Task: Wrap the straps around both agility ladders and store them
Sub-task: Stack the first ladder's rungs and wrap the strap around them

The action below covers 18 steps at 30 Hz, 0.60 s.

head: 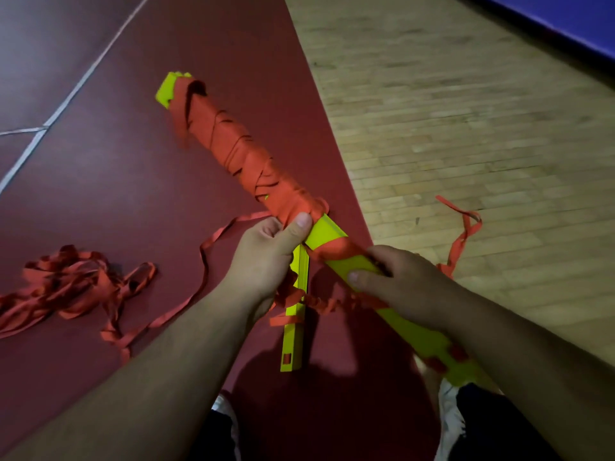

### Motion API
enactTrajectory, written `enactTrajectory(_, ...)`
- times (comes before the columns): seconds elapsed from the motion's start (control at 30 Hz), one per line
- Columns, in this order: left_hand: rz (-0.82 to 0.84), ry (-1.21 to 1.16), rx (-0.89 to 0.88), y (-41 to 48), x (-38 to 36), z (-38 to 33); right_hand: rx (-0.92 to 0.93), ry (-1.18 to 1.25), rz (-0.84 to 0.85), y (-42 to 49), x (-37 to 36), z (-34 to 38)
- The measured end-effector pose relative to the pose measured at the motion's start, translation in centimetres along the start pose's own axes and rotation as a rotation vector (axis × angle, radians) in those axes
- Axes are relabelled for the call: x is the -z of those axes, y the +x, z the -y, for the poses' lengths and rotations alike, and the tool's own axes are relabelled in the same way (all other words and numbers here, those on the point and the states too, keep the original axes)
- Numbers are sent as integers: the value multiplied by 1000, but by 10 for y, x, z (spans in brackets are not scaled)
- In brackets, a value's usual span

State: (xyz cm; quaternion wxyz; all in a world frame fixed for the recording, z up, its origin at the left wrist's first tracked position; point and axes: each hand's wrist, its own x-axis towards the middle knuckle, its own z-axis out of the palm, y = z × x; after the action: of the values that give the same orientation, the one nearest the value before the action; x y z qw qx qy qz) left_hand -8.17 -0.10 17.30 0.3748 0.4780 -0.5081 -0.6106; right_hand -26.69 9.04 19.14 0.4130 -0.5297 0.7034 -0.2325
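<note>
red mat filled the left half, crossed by a white line, and pale wood took the right, with a blue wall strip in the far corner. over the seam between them, up off the ground, there was the ladder: yellow rungs stacked into one long bundle, running from far left down toward the person's right knee. its far half was bound in orange wrap, crisscrossed and a bit untidy, with yellow poking out at the far tip.

down on the mat at the left lay the loose strap, a tangled heap, one length snaking across to the bundle.

left hand gripped the ladder right where the wrap ended, fingers curled under, thumb pressed flat on the orange. right hand clamped the bare yellow part just nearer, thumb laid across the top, a band of strap passing over the bundle between the two hands.

one rung hung down apart from the bundle, below the left wrist, strap knotted around it. a thin tail of strap curled over the wood beyond the right hand. a white shoe peeked out at the bottom, under the right forearm.
</note>
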Motion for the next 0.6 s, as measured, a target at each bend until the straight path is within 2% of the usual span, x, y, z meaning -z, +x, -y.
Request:
enactTrajectory(0.1,-6,-44,34,-3,-8,0,2,-271,-142,-3,-8,2)
enactTrajectory(0.2,77,5,-39,-4,-6,-5,-1,-333,-222,-4,-8,2)
enactTrajectory(0.33,195,186,-191,0,9,-12,-4,-148,-177,-5,1,3)
enactTrajectory(0.4,252,165,-216,-2,11,-14,-19,-71,-123,-6,4,5)
enactTrajectory(0.6,252,-20,-62,-4,3,-13,-23,156,-45,-8,3,7)
